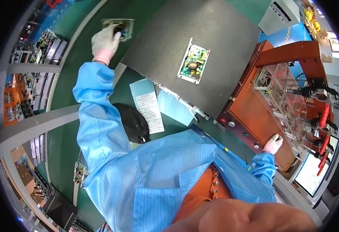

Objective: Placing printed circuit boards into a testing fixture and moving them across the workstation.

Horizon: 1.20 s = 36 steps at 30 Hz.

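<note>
My left hand [105, 43], in a white glove with a pink cuff, reaches out to the far left. It is closed on a circuit board [128, 29] in a metal frame, partly hidden by the fingers. My right hand [273, 144], also gloved, is at the near edge of an orange-brown test fixture [254, 116]. Its fingers are curled round a small dark thing that I cannot make out. Between the hands, a second circuit board [193, 63] in a white metal bracket lies on the dark grey mat [158, 42], touched by neither hand.
Red-handled toggle clamps [324, 115] and clear plastic plates stand on the fixture. A screen [312, 170] is at the lower right. Printed paper [149, 108] and a black cap-like thing [132, 123] lie near my body. Shelves with more boards [47, 48] line the left; a white box [279, 16] stands far right.
</note>
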{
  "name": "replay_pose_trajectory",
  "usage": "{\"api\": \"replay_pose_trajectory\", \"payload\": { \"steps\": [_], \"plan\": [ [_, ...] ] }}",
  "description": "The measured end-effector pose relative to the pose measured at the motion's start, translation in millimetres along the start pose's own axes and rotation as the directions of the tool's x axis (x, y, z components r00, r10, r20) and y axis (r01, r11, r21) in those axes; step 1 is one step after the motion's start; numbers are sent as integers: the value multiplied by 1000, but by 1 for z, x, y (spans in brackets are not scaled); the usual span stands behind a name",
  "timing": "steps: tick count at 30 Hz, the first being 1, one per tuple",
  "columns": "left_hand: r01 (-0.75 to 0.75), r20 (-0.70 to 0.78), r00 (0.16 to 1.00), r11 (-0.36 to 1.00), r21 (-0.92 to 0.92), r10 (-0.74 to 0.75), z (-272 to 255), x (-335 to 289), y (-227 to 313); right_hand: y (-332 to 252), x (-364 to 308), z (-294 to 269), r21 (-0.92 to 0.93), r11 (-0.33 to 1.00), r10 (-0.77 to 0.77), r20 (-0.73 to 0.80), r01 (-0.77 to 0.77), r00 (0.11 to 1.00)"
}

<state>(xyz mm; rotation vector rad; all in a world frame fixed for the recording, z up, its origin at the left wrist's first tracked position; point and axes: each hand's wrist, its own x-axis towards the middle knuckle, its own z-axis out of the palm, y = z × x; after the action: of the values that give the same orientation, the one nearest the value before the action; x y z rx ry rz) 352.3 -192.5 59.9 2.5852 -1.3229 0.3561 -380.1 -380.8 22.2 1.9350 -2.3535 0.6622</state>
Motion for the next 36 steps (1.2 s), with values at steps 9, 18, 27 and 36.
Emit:
{"api": "replay_pose_trajectory", "payload": {
  "steps": [9, 18, 27, 36],
  "plan": [
    [-656, 34, 753, 744, 131, 658, -38, -30, 117, -15, -8, -6, 21, 998, -64, -38, 65, 997],
    [-307, 368, 854, 927, -218, 369, -54, 20, 128, -25, -17, -14, 51, 999, -12, -45, 14, 999],
    [-175, 796, 595, 984, -11, 114, -23, 45, 132, -29, -14, -14, 31, 999, -10, -35, 11, 999],
    [-104, 791, 612, 991, 89, -7, -30, 32, 137, -27, -13, -11, 37, 999, -27, -59, 29, 998]
  ]
}}
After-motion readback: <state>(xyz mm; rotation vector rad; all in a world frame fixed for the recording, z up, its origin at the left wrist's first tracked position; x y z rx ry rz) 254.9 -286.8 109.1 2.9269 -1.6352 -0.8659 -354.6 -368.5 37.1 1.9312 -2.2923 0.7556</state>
